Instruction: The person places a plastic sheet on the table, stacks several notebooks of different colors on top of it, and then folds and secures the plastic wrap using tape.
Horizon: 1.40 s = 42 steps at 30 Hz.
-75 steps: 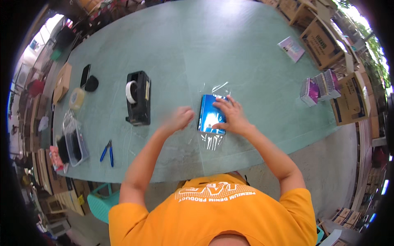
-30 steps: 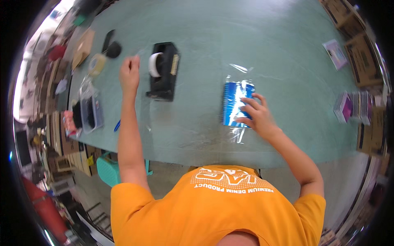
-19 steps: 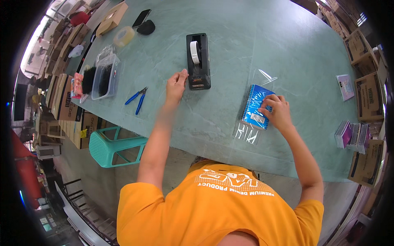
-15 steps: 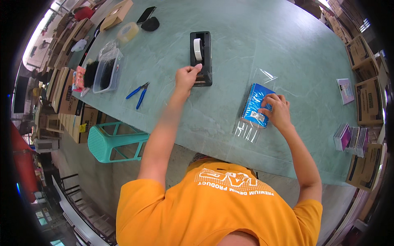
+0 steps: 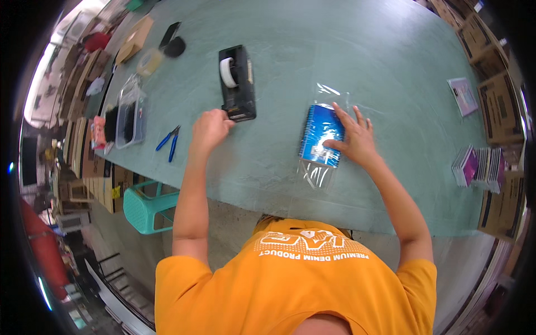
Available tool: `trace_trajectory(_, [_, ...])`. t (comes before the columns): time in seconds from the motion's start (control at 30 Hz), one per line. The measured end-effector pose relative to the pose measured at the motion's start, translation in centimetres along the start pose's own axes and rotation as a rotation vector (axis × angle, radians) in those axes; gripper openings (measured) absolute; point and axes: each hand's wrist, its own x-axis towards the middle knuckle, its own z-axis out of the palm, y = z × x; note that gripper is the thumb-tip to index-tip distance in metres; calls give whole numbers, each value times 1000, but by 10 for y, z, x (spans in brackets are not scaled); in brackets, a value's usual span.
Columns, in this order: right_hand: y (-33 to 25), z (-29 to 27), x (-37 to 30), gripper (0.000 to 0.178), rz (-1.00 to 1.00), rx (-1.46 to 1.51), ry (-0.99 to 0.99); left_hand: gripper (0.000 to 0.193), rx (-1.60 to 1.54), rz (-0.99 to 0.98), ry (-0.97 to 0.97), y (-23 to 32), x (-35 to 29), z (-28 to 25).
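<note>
My left hand (image 5: 211,129) is closed in a pinch at the near end of a black tape dispenser (image 5: 245,92). Whatever the fingers hold there is too small to make out. A white-cored tape roll (image 5: 228,72) sits in the dispenser. Further right, a blue spiral notebook (image 5: 324,131) lies in a clear plastic sleeve (image 5: 317,177) that reaches past its top and bottom. Resting on the notebook's right side is my right hand (image 5: 357,138), fingers spread and thumb on the cover.
Blue-handled nippers (image 5: 172,146) lie left of my left hand. Beyond them are a clear plastic bin (image 5: 139,120), a wide tape roll (image 5: 150,61) and a phone (image 5: 170,34). Purple booklets (image 5: 479,167) and cartons (image 5: 498,106) line the right edge. A green stool (image 5: 142,209) stands at lower left.
My left hand has drawn back toward me, from the dispenser's middle to its near end. My right hand's fingers have spread over the notebook. The whole view has shifted.
</note>
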Motion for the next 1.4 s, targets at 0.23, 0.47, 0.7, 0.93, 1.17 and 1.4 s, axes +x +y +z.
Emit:
trace_trajectory(0.23, [1, 1, 0, 101, -17, 32, -13, 36, -134, 491, -335, 168, 25, 49])
trace_trajectory(0.47, [10, 17, -6, 103, -73, 139, 220, 51, -95, 408, -199, 171, 36, 52])
trace_trajectory(0.7, [1, 37, -18, 90, 292, 1338, 169, 58, -950, 81, -218, 122, 2, 99])
trace_trajectory(0.93, [-7, 7, -42, 86, 5, 1115, 323, 75, -1052, 460, -158, 108, -17, 54])
trace_trajectory(1.17, [-3, 33, -57, 60, -141, 750, 793, 62, -863, 615, 244, 96, -27, 60])
trace_trajectory(1.4, [-22, 21, -61, 53, -258, 366, 928, 60, -567, 830, 339, 119, -40, 55])
